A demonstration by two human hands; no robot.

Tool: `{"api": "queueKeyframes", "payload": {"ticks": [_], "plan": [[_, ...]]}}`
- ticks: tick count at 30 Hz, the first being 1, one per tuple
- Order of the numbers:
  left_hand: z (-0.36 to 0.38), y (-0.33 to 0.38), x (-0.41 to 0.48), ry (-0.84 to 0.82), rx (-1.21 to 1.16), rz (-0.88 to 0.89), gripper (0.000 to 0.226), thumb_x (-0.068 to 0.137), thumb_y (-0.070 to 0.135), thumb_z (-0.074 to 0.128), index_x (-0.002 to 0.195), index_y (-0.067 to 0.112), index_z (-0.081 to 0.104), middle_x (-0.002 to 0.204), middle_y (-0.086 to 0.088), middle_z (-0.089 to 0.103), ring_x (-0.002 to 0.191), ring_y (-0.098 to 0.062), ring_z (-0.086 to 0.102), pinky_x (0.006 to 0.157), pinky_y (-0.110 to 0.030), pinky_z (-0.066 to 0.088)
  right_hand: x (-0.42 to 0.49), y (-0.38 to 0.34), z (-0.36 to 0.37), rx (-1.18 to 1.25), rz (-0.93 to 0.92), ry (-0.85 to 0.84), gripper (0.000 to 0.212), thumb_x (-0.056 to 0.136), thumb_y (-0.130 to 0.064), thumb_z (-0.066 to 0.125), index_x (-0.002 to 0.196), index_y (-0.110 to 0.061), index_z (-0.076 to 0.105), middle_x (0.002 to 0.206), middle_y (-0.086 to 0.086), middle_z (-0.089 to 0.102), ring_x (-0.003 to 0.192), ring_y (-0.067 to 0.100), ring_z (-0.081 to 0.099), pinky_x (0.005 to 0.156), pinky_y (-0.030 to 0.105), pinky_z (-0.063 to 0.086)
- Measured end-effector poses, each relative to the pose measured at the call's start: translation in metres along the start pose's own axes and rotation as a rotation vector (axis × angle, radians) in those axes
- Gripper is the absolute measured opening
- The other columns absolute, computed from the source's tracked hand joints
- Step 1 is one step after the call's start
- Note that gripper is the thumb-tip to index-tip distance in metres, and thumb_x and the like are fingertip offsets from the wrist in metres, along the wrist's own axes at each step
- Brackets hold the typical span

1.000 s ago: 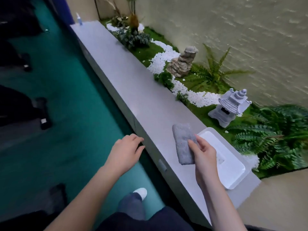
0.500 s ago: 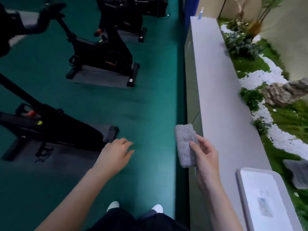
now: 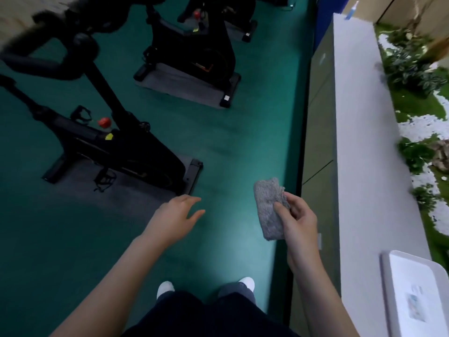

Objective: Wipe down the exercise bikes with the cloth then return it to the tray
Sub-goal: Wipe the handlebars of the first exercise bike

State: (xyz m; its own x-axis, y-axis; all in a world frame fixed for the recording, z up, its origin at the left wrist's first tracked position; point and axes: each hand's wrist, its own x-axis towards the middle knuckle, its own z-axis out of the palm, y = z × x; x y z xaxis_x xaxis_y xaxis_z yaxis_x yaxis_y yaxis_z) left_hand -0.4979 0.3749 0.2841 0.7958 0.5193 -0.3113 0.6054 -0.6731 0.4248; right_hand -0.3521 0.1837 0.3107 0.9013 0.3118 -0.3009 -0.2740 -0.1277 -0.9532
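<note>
My right hand grips a folded grey cloth, held upright above the green floor just left of the long counter. My left hand hovers open and empty over the floor, fingers spread, pointing toward the nearest black exercise bike. A second black bike stands farther back on its grey mat. The white tray lies on the counter at the lower right, with only a small label in it.
A long grey counter runs along the right, with a planter of greenery and white pebbles behind it. A small blue spray bottle stands at its far end. Green floor stretches between bikes and counter. My white shoes show below.
My view has swung left from the counter and tray toward the bikes. The cloth has come off the counter in my right hand and now hangs over the floor.
</note>
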Motion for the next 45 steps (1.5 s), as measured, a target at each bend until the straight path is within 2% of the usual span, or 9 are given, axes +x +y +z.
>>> {"api": "queueKeyframes", "payload": {"ticks": [6, 11, 14, 19, 24, 28, 37, 42, 45], "plan": [[-0.039, -0.103, -0.046, 0.073, -0.055, -0.094, 0.045, 0.096, 0.043, 0.046, 0.135, 0.022, 0.048, 0.139, 0.004, 0.049, 0.125, -0.019, 0.048, 0.1, -0.034, 0.041, -0.05, 0.012, 0.104, -0.04, -0.031, -0.143, 0.025, 0.089, 0.001, 0.06, 0.096, -0.022, 0.063, 0.096, -0.005, 0.069, 0.075, -0.003, 0.066, 0.063, 0.011, 0.05], [-0.061, -0.185, -0.089, 0.171, -0.132, -0.219, 0.046, 0.095, 0.046, 0.046, 0.135, 0.024, 0.048, 0.138, 0.004, 0.051, 0.124, -0.017, 0.049, 0.101, -0.033, 0.042, -0.083, 0.024, 0.181, -0.102, -0.049, -0.274, 0.023, 0.089, -0.001, 0.061, 0.1, -0.022, 0.064, 0.098, -0.005, 0.07, 0.082, 0.003, 0.067, 0.069, 0.02, 0.051], [-0.071, -0.226, -0.113, 0.218, -0.162, -0.299, 0.045, 0.095, 0.044, 0.047, 0.134, 0.021, 0.049, 0.136, 0.002, 0.052, 0.123, -0.019, 0.049, 0.1, -0.032, 0.041, -0.1, 0.028, 0.221, -0.133, -0.057, -0.337, 0.026, 0.089, -0.002, 0.062, 0.093, -0.027, 0.063, 0.093, -0.011, 0.07, 0.08, -0.001, 0.067, 0.067, 0.016, 0.053], [-0.084, -0.267, -0.137, 0.273, -0.236, -0.411, 0.046, 0.095, 0.044, 0.047, 0.134, 0.02, 0.049, 0.134, 0.0, 0.053, 0.122, -0.022, 0.051, 0.1, -0.034, 0.042, -0.114, 0.027, 0.27, -0.19, -0.079, -0.414, 0.025, 0.089, -0.002, 0.062, 0.096, -0.026, 0.063, 0.095, -0.009, 0.07, 0.081, -0.002, 0.066, 0.067, 0.015, 0.051], [-0.095, -0.298, -0.138, 0.309, -0.297, -0.48, 0.046, 0.095, 0.043, 0.048, 0.135, 0.02, 0.049, 0.137, 0.001, 0.052, 0.125, -0.02, 0.048, 0.103, -0.033, 0.04, -0.105, 0.022, 0.316, -0.201, -0.079, -0.459, 0.027, 0.089, 0.0, 0.061, 0.093, -0.027, 0.063, 0.085, -0.014, 0.071, 0.076, -0.005, 0.066, 0.063, 0.012, 0.051], [-0.11, -0.326, -0.127, 0.332, -0.305, -0.527, 0.046, 0.095, 0.043, 0.047, 0.136, 0.023, 0.048, 0.137, 0.003, 0.051, 0.126, -0.018, 0.047, 0.101, -0.032, 0.04, -0.091, 0.022, 0.359, -0.203, -0.076, -0.506, 0.027, 0.089, -0.001, 0.061, 0.095, -0.027, 0.064, 0.093, -0.008, 0.07, 0.079, -0.002, 0.067, 0.063, 0.012, 0.051], [-0.183, -0.394, -0.049, 0.306, -0.217, -0.477, 0.047, 0.094, 0.046, 0.047, 0.136, 0.024, 0.048, 0.136, 0.004, 0.052, 0.124, -0.018, 0.049, 0.101, -0.033, 0.041, -0.038, 0.016, 0.46, -0.179, -0.032, -0.478, 0.027, 0.088, -0.003, 0.063, 0.097, -0.029, 0.064, 0.099, -0.007, 0.07, 0.083, -0.002, 0.067, 0.067, 0.014, 0.05], [-0.215, -0.415, -0.001, 0.247, -0.167, -0.376, 0.048, 0.094, 0.048, 0.045, 0.137, 0.026, 0.045, 0.137, 0.007, 0.05, 0.124, -0.017, 0.048, 0.102, -0.036, 0.042, -0.02, 0.013, 0.494, -0.183, 0.005, -0.412, 0.027, 0.088, -0.004, 0.065, 0.096, -0.03, 0.063, 0.104, -0.005, 0.068, 0.095, 0.009, 0.066, 0.083, 0.031, 0.053], [-0.228, -0.422, 0.023, 0.195, -0.133, -0.3, 0.048, 0.094, 0.048, 0.045, 0.138, 0.028, 0.044, 0.139, 0.009, 0.048, 0.126, -0.014, 0.046, 0.103, -0.033, 0.04, -0.016, 0.013, 0.503, -0.183, 0.026, -0.366, 0.027, 0.087, -0.004, 0.064, 0.096, -0.03, 0.063, 0.105, -0.006, 0.068, 0.094, 0.009, 0.067, 0.082, 0.033, 0.054]]}}
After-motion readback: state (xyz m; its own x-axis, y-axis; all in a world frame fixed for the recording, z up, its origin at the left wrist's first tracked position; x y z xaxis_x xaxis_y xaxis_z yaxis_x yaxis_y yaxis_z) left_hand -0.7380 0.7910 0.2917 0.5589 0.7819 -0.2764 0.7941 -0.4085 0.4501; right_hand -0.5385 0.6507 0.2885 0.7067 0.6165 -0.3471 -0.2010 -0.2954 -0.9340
